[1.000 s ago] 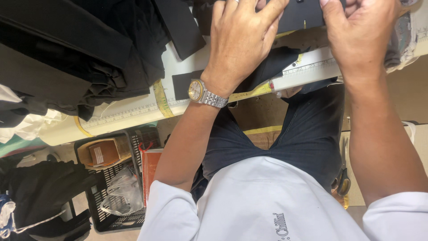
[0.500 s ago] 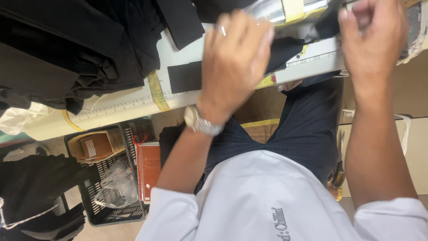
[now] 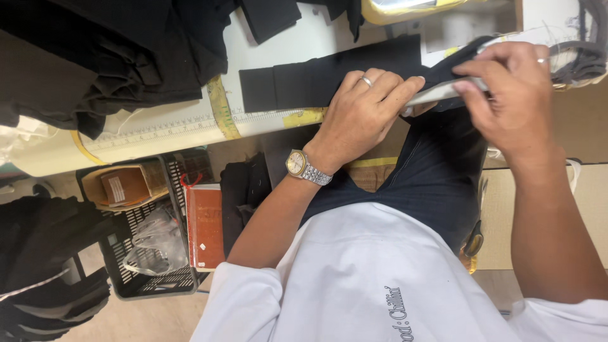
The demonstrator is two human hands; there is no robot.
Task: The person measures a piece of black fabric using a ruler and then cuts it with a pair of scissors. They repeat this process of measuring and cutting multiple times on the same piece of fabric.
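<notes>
The left hand (image 3: 364, 114), ring on one finger and a metal watch (image 3: 305, 167) at the wrist, lay with its fingers curled and pressed down on the near end of a long black fabric strip (image 3: 329, 79), pinching that end against the edge of the white worktable (image 3: 278, 38). The right hand (image 3: 513, 104) was closed in a pinch around the far end of the same piece, where the cloth seemed to wrap a pale flat edge (whether a ruler or the table lip, I could not tell). The strip itself ran flat along the table from a folded end on the left to the two hands, just above a printed measuring scale (image 3: 164, 130) and a yellow tape (image 3: 221, 114) crossing the table edge. Farther out, a heap of dark garments (image 3: 95, 57) sat on the table, well apart from the strip, and below the table stood a black plastic basket (image 3: 136, 278) with a small brown box (image 3: 123, 185), beside a red book-like thing (image 3: 206, 225). As a judgement: the likeliest trouble was the cloth slipping from the pinch and skewing off the scale, should the two hands pull unevenly; loose edges near the heap could also snag and drag neighbouring pieces along.
</notes>
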